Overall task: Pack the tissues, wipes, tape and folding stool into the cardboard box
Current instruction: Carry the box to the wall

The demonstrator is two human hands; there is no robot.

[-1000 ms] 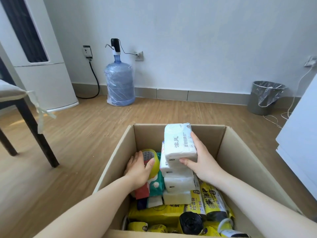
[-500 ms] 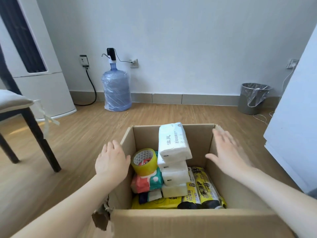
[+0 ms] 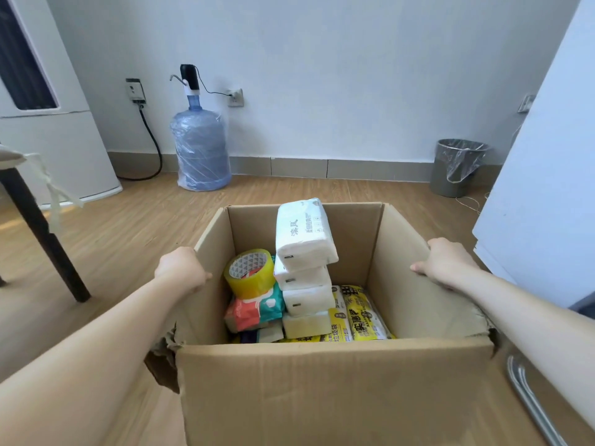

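- The near wall of the cardboard box [image 3: 335, 394] fills the lower middle of the frame; its top is open, and the near left corner is torn.
- A metal tube [image 3: 528, 400] lies at the lower right, just beside the box.
- The left hand [image 3: 182, 272] is closed over the top edge of the left wall, fingers curled down outside it.
- The right hand [image 3: 446, 263] grips the top edge of the right wall, thumb on the inner side, fingers outside.
- Inside, yellow bags [image 3: 363, 313] lie flat on the bottom, long axis running near to far.
- A red and teal wipes pack [image 3: 254, 309] sits at centre left, with the yellow tape roll [image 3: 252, 273] on it, tilted, its hole facing up and toward the left.
- White tissue packs [image 3: 306, 275] are stacked in the centre; the top one leans with its long axis toward the far wall.
- Beyond, on the floor [image 3: 128, 233], stand a water bottle [image 3: 201, 149] at upper left and a bin [image 3: 458, 167] at upper right.
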